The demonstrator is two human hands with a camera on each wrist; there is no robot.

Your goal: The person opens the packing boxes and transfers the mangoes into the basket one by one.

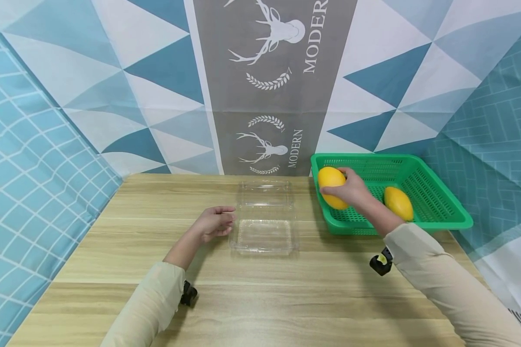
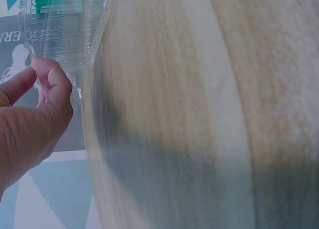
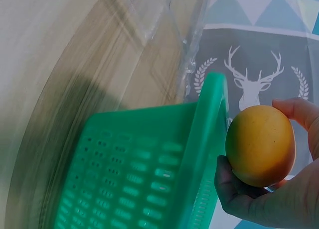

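Observation:
A yellow mango [image 1: 332,182] is gripped in my right hand [image 1: 354,191], thumb on one side and fingers on the other. It is held over the left end of the green plastic basket [image 1: 449,225], up by the rim in the right wrist view. Inside that basket lies a second mango [image 1: 398,203]. My left hand [image 1: 215,223] pinches the left edge of a clear plastic clamshell box [image 1: 266,236] between thumb and bent forefinger, as the left wrist view shows. The box lies on the table with its lid folded open toward the wall.
A wood-grain table [image 1: 260,299] runs back to a wall cloth [image 1: 269,96] printed with triangles and deer heads. The basket stands at the table's back right, beside the right-hand cloth [image 1: 499,144]. Blue tiled cloth [image 1: 39,178] hangs along the left side.

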